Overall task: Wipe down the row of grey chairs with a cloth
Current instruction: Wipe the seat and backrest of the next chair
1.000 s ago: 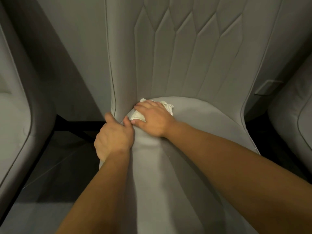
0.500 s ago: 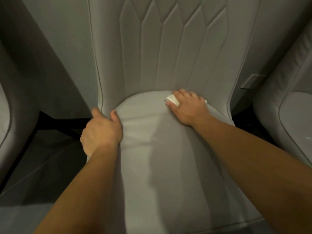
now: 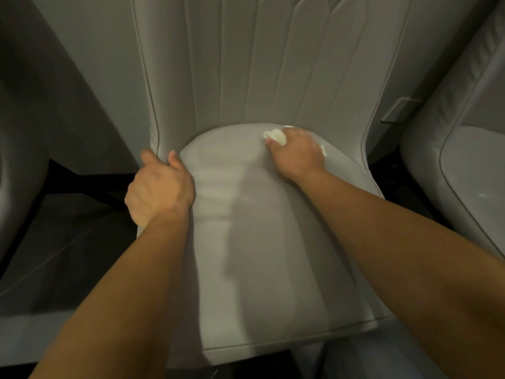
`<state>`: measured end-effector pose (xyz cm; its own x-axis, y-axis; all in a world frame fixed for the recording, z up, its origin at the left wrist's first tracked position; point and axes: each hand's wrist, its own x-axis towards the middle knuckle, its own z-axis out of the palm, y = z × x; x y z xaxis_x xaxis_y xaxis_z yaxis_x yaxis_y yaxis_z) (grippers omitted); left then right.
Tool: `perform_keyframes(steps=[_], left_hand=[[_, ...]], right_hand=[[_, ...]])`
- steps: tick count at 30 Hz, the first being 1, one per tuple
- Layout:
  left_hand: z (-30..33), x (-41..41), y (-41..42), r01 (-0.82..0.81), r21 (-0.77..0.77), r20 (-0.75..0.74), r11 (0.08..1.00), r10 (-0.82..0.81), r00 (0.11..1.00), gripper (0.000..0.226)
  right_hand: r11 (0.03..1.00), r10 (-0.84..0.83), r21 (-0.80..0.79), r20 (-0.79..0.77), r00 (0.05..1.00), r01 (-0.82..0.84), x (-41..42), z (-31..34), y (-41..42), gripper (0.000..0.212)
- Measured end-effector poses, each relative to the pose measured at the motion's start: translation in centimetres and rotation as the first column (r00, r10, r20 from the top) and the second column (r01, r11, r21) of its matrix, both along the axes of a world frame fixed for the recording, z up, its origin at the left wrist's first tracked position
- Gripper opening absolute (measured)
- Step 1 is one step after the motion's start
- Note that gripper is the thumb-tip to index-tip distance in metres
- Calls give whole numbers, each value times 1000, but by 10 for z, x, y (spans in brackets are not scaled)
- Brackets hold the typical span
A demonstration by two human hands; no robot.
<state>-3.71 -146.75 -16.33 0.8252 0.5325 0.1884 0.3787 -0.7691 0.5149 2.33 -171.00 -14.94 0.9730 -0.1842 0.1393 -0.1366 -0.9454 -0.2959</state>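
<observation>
So the person was leaning over the middle grey chair (image 3: 262, 242), both bare arms stretched out over the seat cushion. The right hand (image 3: 296, 154) was way at the back of the seat, right where the cushion meets the quilted backrest (image 3: 273, 64), and its grip was clenched around a small white cloth (image 3: 276, 135). The cloth was bunched up, poking out past the fingertips on the left side of the hand, and a little sliver of it showed on the other side by the pinky edge too. It was pressed down on the seat, a bit right of centre. The left hand (image 3: 158, 190) had its grip wrapped over the left edge of the same chair, thumb up by the piped seam where the backrest curves down into the side, fingers curled around the edge and out of sight, so it was grasping the chair itself. There were a few pale specks on the cushion between the two arms, and some lighter streaks near the left hand. Another grey chair (image 3: 464, 173) sat just beside on the right, with a whitish mark on its seat, and the edge of one more chair (image 3: 16, 165) showed on the far left. Dark floor (image 3: 68, 228) in the gap between them.
</observation>
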Motion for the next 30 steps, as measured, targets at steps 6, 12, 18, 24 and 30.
perform_keyframes(steps=[6, 12, 18, 24, 30], left_hand=[[2, -1, 1, 0, -19, -4, 1000, 0, 1000, 42], [1, -2, 2, 13, -22, -22, 1000, -14, 1000, 43], [2, -1, 1, 12, -19, -34, 1000, -12, 999, 41], [0, 1, 3, 8, -12, -35, 1000, -9, 999, 41], [-3, 7, 11, 99, -42, -91, 994, -102, 991, 45]], right_hand=[[898, 434, -61, -38, 900, -436, -82, 7, 37, 62], [740, 642, -83, -205, 739, -667, -191, 27, 26, 76], [763, 599, -140, -217, 771, -632, -208, 25, 33, 68], [882, 413, -125, -259, 873, -454, -106, 8, 52, 64], [947, 299, -56, -209, 931, -316, -35, -12, 57, 60]])
